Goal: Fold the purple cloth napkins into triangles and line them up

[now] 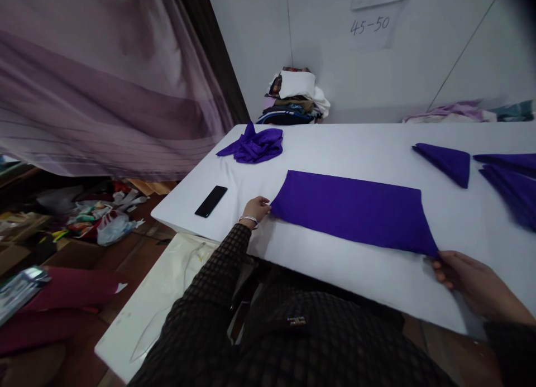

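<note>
A purple cloth [352, 211] lies as a long rectangle on the white-covered table [335, 147]. My left hand [256, 209] pinches its near left corner, with a bracelet at the wrist. At the near right corner, my right hand [464, 272] grips the cloth between thumb and fingers. The near edge is drawn out between both hands, and the far edge rests on the table. Beyond my left hand sits a crumpled purple cloth [259, 145]. To the right is a purple cloth folded into a triangle [448, 161], with more folded purple cloths [513, 189] beside it.
A black phone [211, 201] lies near the table's left edge. Stacked clothes [293, 99] stand against the wall behind. A mauve curtain [125, 85] hangs at the left, above plastic bags [111, 225] and boxes on the floor. A lower pale surface [138, 314] adjoins the table.
</note>
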Demonstrator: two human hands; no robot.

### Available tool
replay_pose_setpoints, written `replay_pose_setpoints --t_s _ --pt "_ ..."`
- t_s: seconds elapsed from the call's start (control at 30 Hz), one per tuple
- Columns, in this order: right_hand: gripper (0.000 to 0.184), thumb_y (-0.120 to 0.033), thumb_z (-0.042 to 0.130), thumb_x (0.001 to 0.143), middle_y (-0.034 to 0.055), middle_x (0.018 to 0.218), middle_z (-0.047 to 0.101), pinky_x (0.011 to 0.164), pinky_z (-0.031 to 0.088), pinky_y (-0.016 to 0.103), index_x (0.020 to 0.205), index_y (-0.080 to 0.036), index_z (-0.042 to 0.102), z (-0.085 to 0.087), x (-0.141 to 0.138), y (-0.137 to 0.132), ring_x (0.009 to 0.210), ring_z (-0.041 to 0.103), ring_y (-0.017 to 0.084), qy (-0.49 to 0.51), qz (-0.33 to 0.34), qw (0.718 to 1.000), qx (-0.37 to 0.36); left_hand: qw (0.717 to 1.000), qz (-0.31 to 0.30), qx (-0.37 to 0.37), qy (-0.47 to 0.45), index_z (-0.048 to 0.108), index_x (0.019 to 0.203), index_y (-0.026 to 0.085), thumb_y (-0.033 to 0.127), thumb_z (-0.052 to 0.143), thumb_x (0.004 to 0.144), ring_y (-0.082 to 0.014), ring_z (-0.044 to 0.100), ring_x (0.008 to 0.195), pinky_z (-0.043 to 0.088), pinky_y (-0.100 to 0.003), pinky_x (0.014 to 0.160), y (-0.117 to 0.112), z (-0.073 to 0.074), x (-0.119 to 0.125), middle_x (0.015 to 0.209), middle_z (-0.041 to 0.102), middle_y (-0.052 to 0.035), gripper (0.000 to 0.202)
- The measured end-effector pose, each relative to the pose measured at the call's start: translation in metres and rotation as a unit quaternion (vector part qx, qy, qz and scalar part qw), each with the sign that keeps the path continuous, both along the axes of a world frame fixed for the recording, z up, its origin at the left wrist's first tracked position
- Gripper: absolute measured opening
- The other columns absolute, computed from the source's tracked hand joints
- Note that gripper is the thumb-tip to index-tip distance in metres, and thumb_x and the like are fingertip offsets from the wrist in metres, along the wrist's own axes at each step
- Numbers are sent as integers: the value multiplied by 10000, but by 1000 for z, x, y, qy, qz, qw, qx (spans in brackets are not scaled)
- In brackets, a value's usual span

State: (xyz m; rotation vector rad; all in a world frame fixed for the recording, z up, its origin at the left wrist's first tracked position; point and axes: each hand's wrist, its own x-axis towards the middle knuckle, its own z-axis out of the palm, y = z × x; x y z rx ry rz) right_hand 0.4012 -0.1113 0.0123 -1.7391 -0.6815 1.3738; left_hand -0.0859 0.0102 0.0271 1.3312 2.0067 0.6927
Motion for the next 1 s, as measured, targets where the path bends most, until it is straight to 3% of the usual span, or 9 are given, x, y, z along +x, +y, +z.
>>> replay_pose_setpoints --t_s 0.23,0.57,0.8,0.9,1.0 --pt "243 -403 703 630 51 571 569 378 389 212 606 -184 603 -5 2 -1 474 480 132 5 1 1000 0 998 4 0 55 663 866 176 189 701 678 -113 610 662 459 -211 616 0 -5 -5 723 665 6 193" --pt "242 -405 712 635 56 594 578 374 390 226 620 -189 603 -9 5 -1 472 481 136 9 3 1000 11 999 8 -5 48 661 971 168 219 637 755 -82 607 580 472 -191 561 5 5 -2 776 694 -5 223" --pt "214 -378 695 648 56 587 581 388 389 206 614 -184 614 -10 5 -1 483 486 130 2 -9 1000 -1 992 -32 -26 122 710 738 198 161 644 691 -143 633 730 466 -228 700 -6 -2 -4 716 699 3 89" --pt "217 -380 696 646 54 574 577 390 390 207 607 -182 615 -9 5 -1 480 482 130 7 -8 1000 -2 988 -43 -35 145 722 764 215 164 617 706 -148 631 771 452 -227 730 -12 -5 -2 745 709 11 131" --pt "243 -400 699 641 52 555 570 391 387 203 591 -178 613 -7 4 -1 472 471 123 8 -3 1000 -2 985 -51 -40 159 725 798 210 271 597 757 -154 626 762 446 -235 706 -14 -7 3 760 709 -5 147"
